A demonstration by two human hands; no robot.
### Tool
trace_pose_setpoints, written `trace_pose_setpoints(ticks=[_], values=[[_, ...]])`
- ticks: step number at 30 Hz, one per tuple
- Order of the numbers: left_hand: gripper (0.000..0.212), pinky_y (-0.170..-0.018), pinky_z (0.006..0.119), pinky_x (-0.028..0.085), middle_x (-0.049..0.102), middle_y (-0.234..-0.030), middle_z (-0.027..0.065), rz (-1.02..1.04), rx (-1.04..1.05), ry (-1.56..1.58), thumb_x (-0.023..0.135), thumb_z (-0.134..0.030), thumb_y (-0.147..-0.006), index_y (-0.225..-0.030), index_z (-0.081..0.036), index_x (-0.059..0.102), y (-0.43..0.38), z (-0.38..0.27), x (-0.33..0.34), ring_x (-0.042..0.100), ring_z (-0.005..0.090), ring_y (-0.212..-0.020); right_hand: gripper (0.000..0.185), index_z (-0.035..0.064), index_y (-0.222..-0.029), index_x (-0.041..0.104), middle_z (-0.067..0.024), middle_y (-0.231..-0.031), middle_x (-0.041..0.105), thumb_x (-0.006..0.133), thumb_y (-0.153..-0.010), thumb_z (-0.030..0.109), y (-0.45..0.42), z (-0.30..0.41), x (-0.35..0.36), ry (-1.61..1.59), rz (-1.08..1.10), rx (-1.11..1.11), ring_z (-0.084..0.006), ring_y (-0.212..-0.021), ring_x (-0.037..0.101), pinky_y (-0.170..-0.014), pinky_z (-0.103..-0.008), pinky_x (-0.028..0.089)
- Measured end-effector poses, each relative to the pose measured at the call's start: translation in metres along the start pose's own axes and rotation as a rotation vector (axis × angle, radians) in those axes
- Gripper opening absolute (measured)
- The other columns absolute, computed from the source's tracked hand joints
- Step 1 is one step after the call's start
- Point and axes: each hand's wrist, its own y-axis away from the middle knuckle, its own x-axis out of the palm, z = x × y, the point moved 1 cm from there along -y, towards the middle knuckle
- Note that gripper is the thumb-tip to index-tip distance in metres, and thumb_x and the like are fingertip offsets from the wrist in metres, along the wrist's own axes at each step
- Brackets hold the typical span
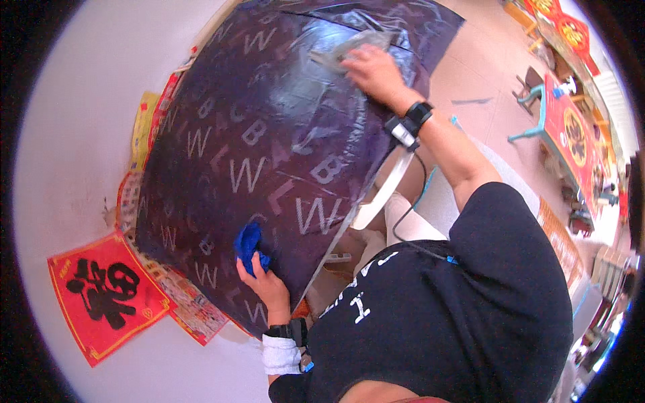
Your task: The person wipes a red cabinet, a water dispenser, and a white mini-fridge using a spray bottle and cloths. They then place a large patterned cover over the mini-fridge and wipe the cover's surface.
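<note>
A dark, glossy tablecloth (221, 121) printed with pale letters covers the table before me. My left hand (267, 287) grips a crumpled blue cloth (248, 244) near the table's front left part. Farther off, my right hand (375, 75) presses a crumpled greyish cloth (347, 48) against the cover, its fingers slightly blurred. Around that cloth the surface shines as if wet, and the cover is wrinkled there. A black strap with a small device (403, 133) sits on my right wrist, and a black cable runs from it towards my shirt.
Along the left table edge stands a pale wall with a red paper sign (111, 297) bearing black writing. A white curved chair part (383, 191) is close at my right. Beyond the tiled floor (484, 75) stands a red-topped table (569, 136) with blue legs.
</note>
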Motion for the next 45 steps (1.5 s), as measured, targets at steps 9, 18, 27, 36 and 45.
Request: trace_pose_setpoints(ticks=[9, 18, 27, 36, 45], values=[[0.047, -0.109, 0.047, 0.034, 0.035, -0.144, 0.0239, 0.257, 0.004, -0.056, 0.058, 0.005, -0.089, -0.133, -0.011, 0.050, -0.030, -0.005, -0.026, 0.038, 0.0434, -0.132, 0.017, 0.0211, -0.098, 0.067, -0.0012, -0.126, 0.060, 0.061, -0.084, 0.027, 0.059, 0.120, -0.060, -0.663, 0.263, -0.573, -0.0317, -0.129, 0.048, -0.099, -0.0468, 0.043], [0.037, -0.107, 0.042, 0.036, 0.039, -0.140, 0.0216, 0.432, 0.110, 0.130, 0.055, -0.003, -0.095, -0.131, -0.009, 0.054, -0.145, -0.090, 0.003, 0.043, 0.0397, -0.128, 0.015, 0.0218, -0.095, 0.068, -0.0011, -0.117, 0.063, 0.065, -0.081, 0.027, 0.026, -0.044, -0.033, -0.353, 0.077, -0.267, -0.0297, -0.123, 0.053, -0.094, -0.0458, 0.046], [0.053, -0.111, 0.042, 0.035, 0.034, -0.147, 0.0208, 0.562, 0.442, 0.171, 0.055, 0.014, -0.084, -0.131, -0.010, 0.056, -0.252, -0.257, 0.090, 0.038, 0.0395, -0.135, 0.020, 0.0207, -0.101, 0.070, -0.0010, -0.118, 0.064, 0.064, -0.082, 0.020, 0.026, -0.188, -0.037, -0.104, -0.178, 0.142, -0.0287, -0.120, 0.055, -0.097, -0.0442, 0.045], [0.046, -0.111, 0.052, 0.030, 0.024, -0.148, 0.0261, 0.327, 0.788, 0.112, 0.056, 0.000, -0.089, -0.135, -0.006, 0.050, -0.302, -0.335, 0.184, 0.032, 0.0469, -0.134, 0.034, 0.0034, -0.131, 0.057, -0.0146, -0.129, 0.058, 0.051, -0.102, 0.020, 0.107, -0.231, 0.005, -0.783, -0.747, 1.289, -0.0252, -0.125, 0.052, -0.108, -0.0353, 0.038], [0.043, -0.108, 0.057, 0.031, 0.023, -0.146, 0.0277, 0.316, 0.806, 0.027, 0.050, -0.012, -0.092, -0.135, -0.008, 0.044, -0.300, -0.320, 0.186, 0.033, 0.0484, -0.132, 0.025, 0.0009, -0.107, 0.059, -0.0242, -0.118, 0.051, 0.050, -0.093, 0.020, 0.094, -0.229, 0.039, -0.740, -0.724, 1.075, -0.0460, -0.117, 0.043, -0.105, -0.0515, 0.031]])
